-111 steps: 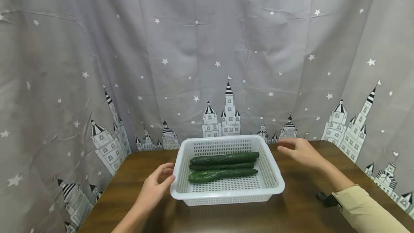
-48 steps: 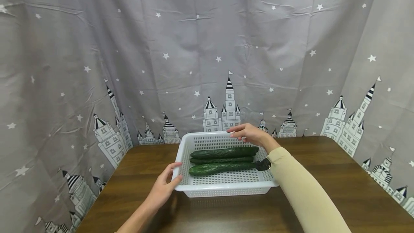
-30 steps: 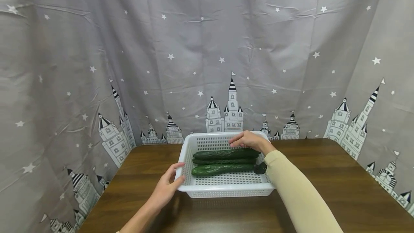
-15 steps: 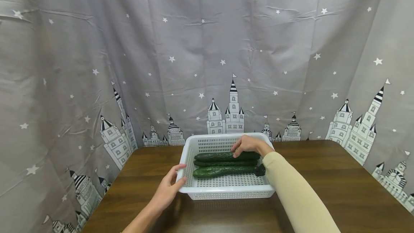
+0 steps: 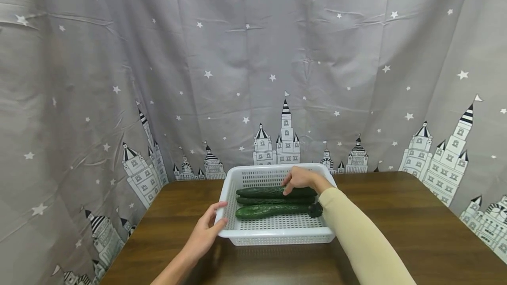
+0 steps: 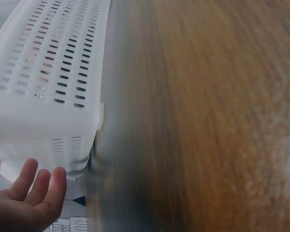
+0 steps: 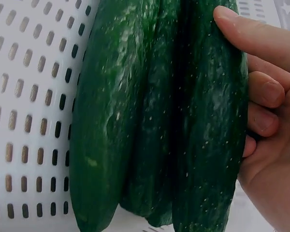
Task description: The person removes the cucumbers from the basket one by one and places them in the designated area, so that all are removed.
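Several dark green cucumbers lie side by side in a white perforated plastic basket (image 5: 277, 233). The front cucumber (image 5: 269, 210) is lighter green. My right hand (image 5: 303, 178) reaches in over the back cucumber (image 7: 208, 130). Its thumb lies on top and its bent fingers are on the far side, as the right wrist view shows. A middle cucumber (image 7: 152, 121) is wedged between these two, and another tip peeks out below it. My left hand (image 5: 203, 232) holds the basket's left rim with thumb and index finger; its other fingers (image 6: 55, 191) are outside the wall.
The basket stands on a brown wooden table (image 5: 388, 214). Behind and along both sides hangs a grey curtain (image 5: 222, 78) with printed stars and castles. A black band (image 5: 315, 210) at the right cuff hangs by the cucumbers' right ends.
My right hand came from right of the basket, moved over its back part, then lowered onto the back cucumber. My left hand moved slightly onto the left rim and has stayed there.
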The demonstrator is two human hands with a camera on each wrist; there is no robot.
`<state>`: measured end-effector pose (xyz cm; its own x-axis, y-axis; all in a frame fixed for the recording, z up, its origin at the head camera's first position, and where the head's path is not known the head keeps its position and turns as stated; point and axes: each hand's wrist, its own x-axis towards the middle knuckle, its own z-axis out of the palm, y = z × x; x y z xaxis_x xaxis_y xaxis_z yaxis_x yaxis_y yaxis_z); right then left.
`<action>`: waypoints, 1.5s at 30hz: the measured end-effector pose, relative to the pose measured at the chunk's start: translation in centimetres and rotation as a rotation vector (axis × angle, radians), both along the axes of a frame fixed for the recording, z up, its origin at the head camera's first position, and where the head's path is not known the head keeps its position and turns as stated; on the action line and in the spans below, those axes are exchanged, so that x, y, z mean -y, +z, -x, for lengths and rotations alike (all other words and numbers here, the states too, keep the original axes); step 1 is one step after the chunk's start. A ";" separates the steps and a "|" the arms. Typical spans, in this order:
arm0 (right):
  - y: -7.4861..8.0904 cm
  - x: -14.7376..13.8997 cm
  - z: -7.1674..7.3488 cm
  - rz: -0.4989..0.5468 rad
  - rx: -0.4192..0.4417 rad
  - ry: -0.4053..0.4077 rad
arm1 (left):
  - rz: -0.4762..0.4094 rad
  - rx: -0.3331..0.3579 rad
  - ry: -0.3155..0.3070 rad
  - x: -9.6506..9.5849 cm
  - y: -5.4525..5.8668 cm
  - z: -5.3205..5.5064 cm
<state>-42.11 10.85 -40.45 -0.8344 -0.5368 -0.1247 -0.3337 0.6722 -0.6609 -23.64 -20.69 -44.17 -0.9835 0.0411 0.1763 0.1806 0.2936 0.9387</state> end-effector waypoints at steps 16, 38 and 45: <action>-0.1 -2.6 0.0 -0.010 -0.036 -0.032 | -0.006 -0.010 -0.013 -0.5 0.2 0.1; -1.4 -2.1 -0.9 0.018 0.019 -0.160 | -0.005 0.001 0.000 -0.3 0.4 -0.2; -1.6 -1.7 -1.1 0.065 0.074 -0.176 | -0.006 0.006 -0.001 0.0 0.3 -0.2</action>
